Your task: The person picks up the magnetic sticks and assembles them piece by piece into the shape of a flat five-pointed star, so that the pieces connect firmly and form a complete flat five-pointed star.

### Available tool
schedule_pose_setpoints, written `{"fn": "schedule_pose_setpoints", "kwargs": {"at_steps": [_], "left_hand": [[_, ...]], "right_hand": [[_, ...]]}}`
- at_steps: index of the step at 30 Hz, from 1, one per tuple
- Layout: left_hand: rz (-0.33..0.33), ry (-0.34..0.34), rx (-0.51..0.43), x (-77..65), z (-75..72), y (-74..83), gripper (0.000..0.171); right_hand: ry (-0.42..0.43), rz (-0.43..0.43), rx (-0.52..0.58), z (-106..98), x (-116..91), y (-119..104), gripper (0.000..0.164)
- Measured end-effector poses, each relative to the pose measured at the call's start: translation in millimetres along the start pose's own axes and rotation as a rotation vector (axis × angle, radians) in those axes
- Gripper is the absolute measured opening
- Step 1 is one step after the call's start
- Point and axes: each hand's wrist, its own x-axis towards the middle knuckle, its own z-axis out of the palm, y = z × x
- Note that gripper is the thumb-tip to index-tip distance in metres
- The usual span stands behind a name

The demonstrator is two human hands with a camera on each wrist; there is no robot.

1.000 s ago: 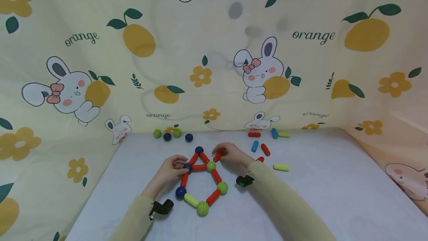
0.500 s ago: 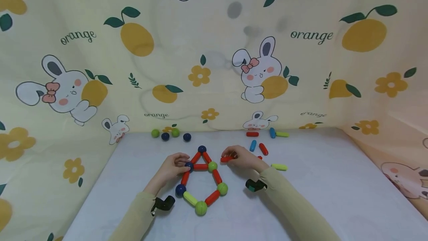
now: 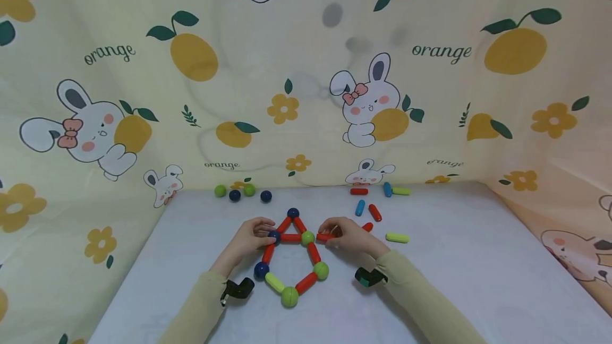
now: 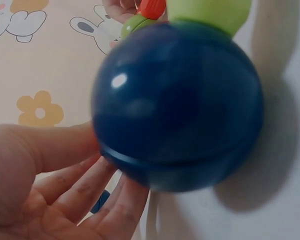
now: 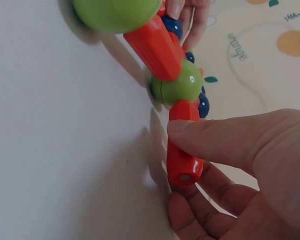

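Observation:
My left hand [image 3: 248,239] pinches a navy blue ball [image 3: 274,237] at the left corner of a flat frame of balls and sticks. A red stick [image 3: 325,237] is between the thumb and fingers of my right hand [image 3: 348,235]. Its far end lies at a green ball [image 3: 308,237]; whether they touch, I cannot tell. Red sticks form a triangle up to a top blue ball [image 3: 293,213]. Below, more red sticks and one yellow-green stick [image 3: 274,283] close a larger loop. In the left wrist view, the lower blue ball [image 4: 180,105] hides the left fingertips' contact.
Loose green and blue balls [image 3: 235,195] stand at the table's back left. Several loose red, blue and yellow-green sticks [image 3: 375,212] lie to the right, beyond my right hand. A printed cloth [image 3: 268,68] hangs behind the white table [image 3: 430,291].
My right hand drew back rightward with the red stick, then came nearer, turning it level beside the green ball. The triangle's top shifted slightly right. My left hand keeps its pinch.

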Motion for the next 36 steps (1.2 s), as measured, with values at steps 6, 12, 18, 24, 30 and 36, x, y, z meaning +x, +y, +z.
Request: {"fn": "schedule_pose_setpoints", "kwargs": {"at_steps": [6, 12, 18, 24, 30, 36], "left_hand": [[0.0, -0.006, -0.004, 0.6, 1.4, 0.4, 0.039], [0.001, -0.014, -0.01, 0.8, 4.2, 1.9, 0.038], [0.01, -0.014, -0.014, 0.0, 6.3, 3.1, 0.037], [0.012, -0.023, -0.02, 1.0, 9.1, 3.7, 0.037], [0.01, -0.027, -0.016, 1.0, 11.3, 3.4, 0.037], [0.007, -0.032, -0.012, 1.4, 13.3, 3.1, 0.037]], "right_hand": [[0.007, 0.011, 0.014, 1.5, -1.7, 0.0, 0.023], [0.021, 0.005, 0.004, -6.5, -12.9, 0.9, 0.026], [0.047, -0.048, -0.025, -27.6, -32.8, 4.6, 0.032], [0.091, -0.019, -0.067, -54.0, -60.5, 13.5, 0.035], [0.154, 0.065, -0.11, -73.3, -84.6, 34.8, 0.035], [0.194, 0.108, -0.144, -84.9, -100.1, 46.8, 0.035]]}}
